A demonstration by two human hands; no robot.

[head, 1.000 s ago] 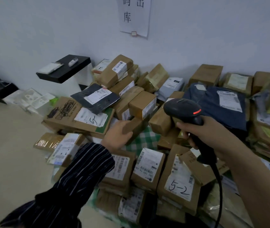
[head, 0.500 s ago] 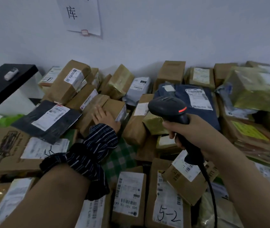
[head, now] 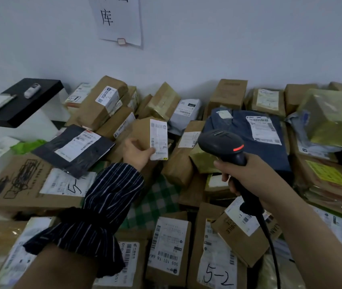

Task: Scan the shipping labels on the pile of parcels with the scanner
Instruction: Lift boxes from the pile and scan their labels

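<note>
The scanner point(head: 220, 142), black with a red light glowing on its side, stands upright over the middle of the pile of parcels point(head: 178, 170), its head turned left. The right hand point(head: 249, 176) has its grip clamped round the scanner's handle, and a black cable point(head: 270, 236) drops from the handle's base.

Just left of the scanner's head, the left hand point(head: 136, 153) holds a brown parcel point(head: 140, 130) tipped up. Its grip is closed on the lower edge, with the thumb on the white shipping label point(head: 158, 138), which faces the scanner. A striped sleeve point(head: 103, 205) covers that forearm.

Directly behind the scanner lies a dark blue bag parcel point(head: 270, 157) with a white label. Below the scanner, nearer the camera, sits a box marked "5-2" point(head: 216, 274). Down and left of the scanner, a green checked cloth point(head: 157, 199) shows between the boxes. Farther left, a black mailer point(head: 74, 149) rests aslant on a large carton point(head: 19, 184). Far left of the scanner a black shelf point(head: 26, 103) juts from the wall, and up and left of the scanner a paper notice point(head: 118, 19) hangs on the wall.
</note>
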